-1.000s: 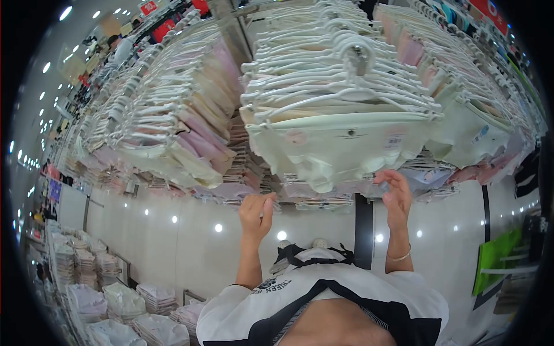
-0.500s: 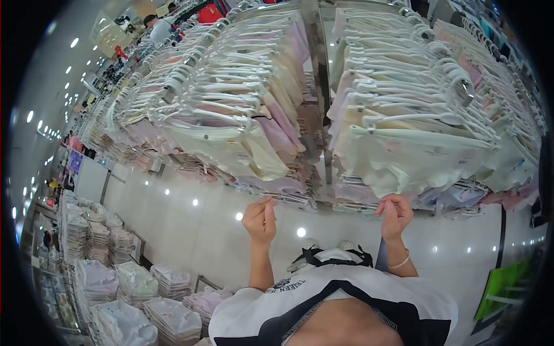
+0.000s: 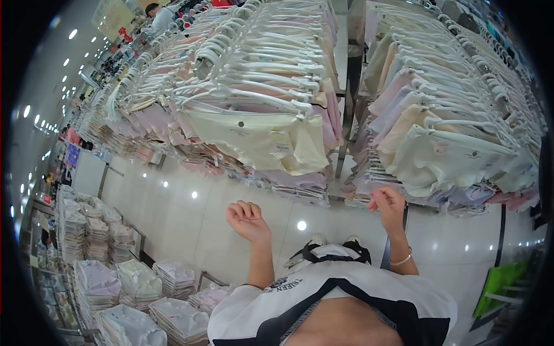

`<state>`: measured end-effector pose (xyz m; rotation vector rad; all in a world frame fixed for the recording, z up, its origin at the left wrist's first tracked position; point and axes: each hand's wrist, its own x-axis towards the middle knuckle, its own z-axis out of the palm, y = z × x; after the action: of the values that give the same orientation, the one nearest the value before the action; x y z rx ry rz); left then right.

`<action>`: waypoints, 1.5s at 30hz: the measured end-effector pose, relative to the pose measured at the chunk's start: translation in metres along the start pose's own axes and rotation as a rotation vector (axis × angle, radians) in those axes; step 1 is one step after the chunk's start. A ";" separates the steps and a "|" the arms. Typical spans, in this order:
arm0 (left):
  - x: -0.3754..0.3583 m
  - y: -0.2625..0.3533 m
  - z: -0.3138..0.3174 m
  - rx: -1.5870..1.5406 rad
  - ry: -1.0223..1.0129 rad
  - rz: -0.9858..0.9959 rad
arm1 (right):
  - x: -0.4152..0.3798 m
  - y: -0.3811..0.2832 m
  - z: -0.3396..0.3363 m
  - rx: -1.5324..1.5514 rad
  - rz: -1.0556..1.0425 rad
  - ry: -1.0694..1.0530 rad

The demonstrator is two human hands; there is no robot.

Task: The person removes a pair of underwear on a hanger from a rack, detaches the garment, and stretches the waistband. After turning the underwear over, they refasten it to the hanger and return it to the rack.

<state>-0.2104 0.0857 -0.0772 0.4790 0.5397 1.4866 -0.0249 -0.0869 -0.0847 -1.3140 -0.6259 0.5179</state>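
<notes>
My left hand (image 3: 248, 222) is raised over the floor with its fingers curled in and nothing in them, below the left rack. Nearest above it hang pale yellow briefs (image 3: 259, 141) with a white tag, at the front of a row of white hangers (image 3: 248, 81). My right hand (image 3: 389, 209), a bangle on its wrist, is held up with fingers bent and nothing showing in them. It is close under the right-hand row, just left of and below some pale green briefs (image 3: 456, 161).
A metal post (image 3: 349, 86) stands between the two rows. Below the hanging rows are stacked folded garments (image 3: 300, 187). More folded stacks (image 3: 133, 323) lie at lower left. A green panel (image 3: 499, 288) is at lower right. Another person (image 3: 160, 17) is far off at upper left.
The view has shifted, so the racks appear further right. My left hand has moved a little left and turned, its fingers curling in. My right hand stays raised, its fingers bent.
</notes>
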 end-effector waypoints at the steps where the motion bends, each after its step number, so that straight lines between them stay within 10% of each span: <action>1: 0.005 -0.001 -0.010 -0.053 -0.054 -0.040 | 0.001 0.001 0.004 -0.033 0.017 -0.007; 13: 0.025 -0.023 -0.024 0.095 -0.187 -0.404 | 0.014 -0.006 0.028 0.225 -0.479 0.590; 25: 0.039 -0.050 0.008 0.117 -0.144 -0.267 | 0.081 -0.003 0.028 0.104 -0.615 -0.094; 45: 0.087 -0.073 0.014 -0.011 -0.404 0.079 | 0.163 -0.022 0.050 0.176 -0.505 0.091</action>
<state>-0.1428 0.1703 -0.1141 0.7772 0.1951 1.4164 0.0603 0.0540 -0.0358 -0.9603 -0.7852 0.0953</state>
